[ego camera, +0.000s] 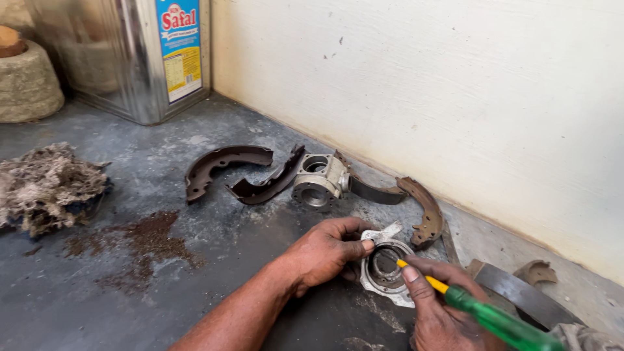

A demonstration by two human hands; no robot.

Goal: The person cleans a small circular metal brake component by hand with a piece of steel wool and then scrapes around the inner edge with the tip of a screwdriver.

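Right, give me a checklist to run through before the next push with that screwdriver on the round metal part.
1. Left hand steadies the round metal housing, thumb on its rim: ok.
2. Right hand grips the green-handled screwdriver: ok.
3. Screwdriver tip sits inside the housing's centre bore: ok, though its exact seat cannot be told.
4. Right forefinger lies along the shaft, close to the tip, so a slip could pinch it: not ok.
5. Housing lies flat on the grey floor: cannot tell, the hands hide its edges.
6. Brake shoes and the second housing lie apart from the hands: ok.
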